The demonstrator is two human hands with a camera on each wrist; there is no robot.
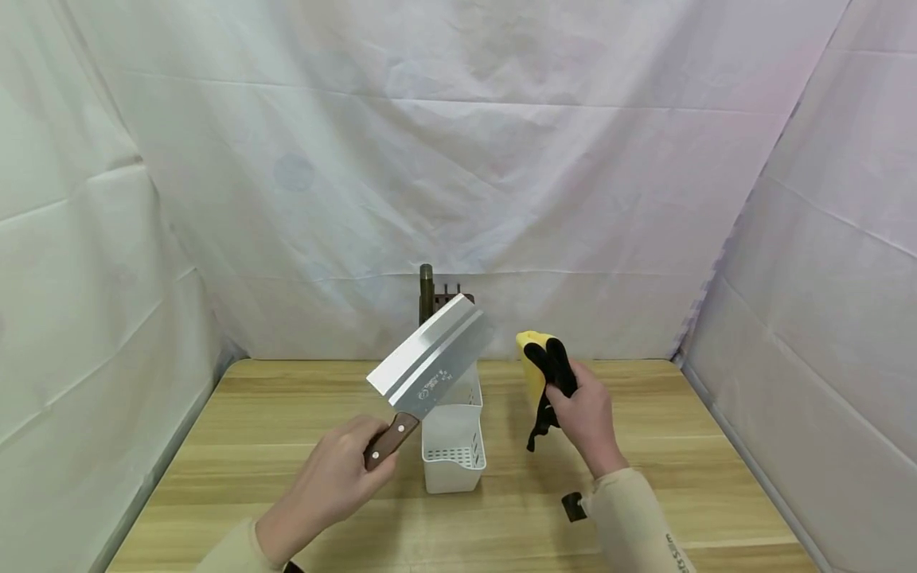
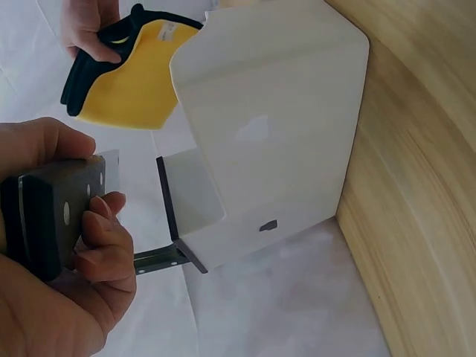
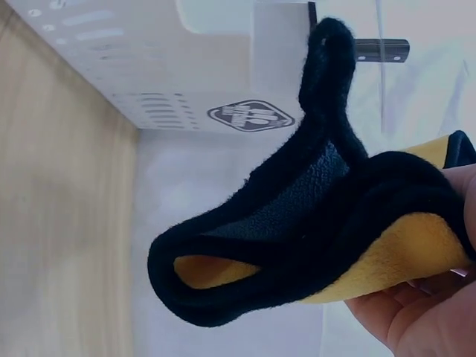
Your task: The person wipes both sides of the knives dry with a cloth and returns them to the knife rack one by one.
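My left hand grips the wooden handle of a cleaver, its broad steel blade tilted up and to the right in the head view. The blade overlaps part of a white plastic rack standing mid-table. In the left wrist view, fingers curl round the riveted cleaver handle. To the rack's right, my right hand holds a folded yellow cloth with black edging. Seen from the right wrist, the cloth hangs in loops, with thumb and fingers on its right end.
At the rack's back is a dark slotted knife holder with a dark-handled tool upright in it. The wooden table meets white cloth walls at the back and sides. A small black piece is beside the right sleeve.
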